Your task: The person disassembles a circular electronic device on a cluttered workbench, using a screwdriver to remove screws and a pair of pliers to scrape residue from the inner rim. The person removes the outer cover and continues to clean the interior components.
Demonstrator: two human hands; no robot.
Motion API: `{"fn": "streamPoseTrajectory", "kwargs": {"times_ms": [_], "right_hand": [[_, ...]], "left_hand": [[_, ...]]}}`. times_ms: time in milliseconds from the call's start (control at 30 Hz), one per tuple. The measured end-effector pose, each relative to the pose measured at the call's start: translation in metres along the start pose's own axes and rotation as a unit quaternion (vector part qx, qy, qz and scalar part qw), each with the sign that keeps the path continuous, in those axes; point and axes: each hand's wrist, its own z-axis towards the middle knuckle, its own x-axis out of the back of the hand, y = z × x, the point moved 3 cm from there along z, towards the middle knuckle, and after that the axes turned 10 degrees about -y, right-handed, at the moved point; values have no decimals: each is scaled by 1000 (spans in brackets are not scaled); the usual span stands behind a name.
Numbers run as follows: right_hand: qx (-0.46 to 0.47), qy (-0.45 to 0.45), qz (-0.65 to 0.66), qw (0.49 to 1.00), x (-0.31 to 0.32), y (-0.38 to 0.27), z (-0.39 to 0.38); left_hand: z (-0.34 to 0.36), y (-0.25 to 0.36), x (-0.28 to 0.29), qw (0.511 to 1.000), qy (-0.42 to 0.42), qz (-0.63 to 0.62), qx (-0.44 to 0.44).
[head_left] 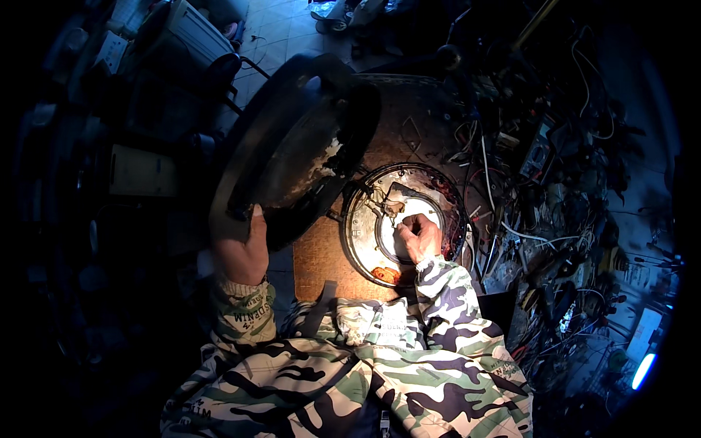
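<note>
My left hand (250,248) grips the lower edge of a large dark rounded cover (277,157), its thumb over the rim. The cover is tilted up on the left, and pale worn patches show inside it. To its right, a round metal base (360,244) with a dark rim lies on the work surface. A bright white ring-shaped part (420,207) sits in its middle. Over this part is my right hand (421,238), fingers pinched together beside a small brownish component (394,207) with wires. What the fingertips hold is too small to tell.
The brown work surface (314,255) stretches in front of me. At the right lie a multimeter (537,156), white cables (522,235) and a dense heap of tools and wires. A lit tube lamp (643,371) glows at the lower right. A pale bin (193,33) stands at the far left.
</note>
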Motion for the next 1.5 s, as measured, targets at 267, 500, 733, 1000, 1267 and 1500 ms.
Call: {"fn": "streamPoseTrajectory", "kwargs": {"times_ms": [267, 500, 733, 1000, 1267, 1500], "right_hand": [[12, -7, -4, 1000, -2, 0, -8], [21, -23, 23, 999, -5, 6, -10], [29, -19, 14, 999, -4, 3, -13], [33, -33, -1, 999, -2, 3, -8], [68, -42, -42, 996, 16, -37, 10], [99, 15, -38, 994, 24, -22, 4]], "left_hand": [[-1, -5, 3, 999, 29, -16, 32], [6, -9, 0, 998, 52, -33, 26], [9, -7, 2, 998, 51, -30, 8], [3, -8, 3, 998, 59, 1, -17], [0, -17, 3, 998, 53, -20, -41], [-10, -32, 9, 997, 62, -40, -11]]}}
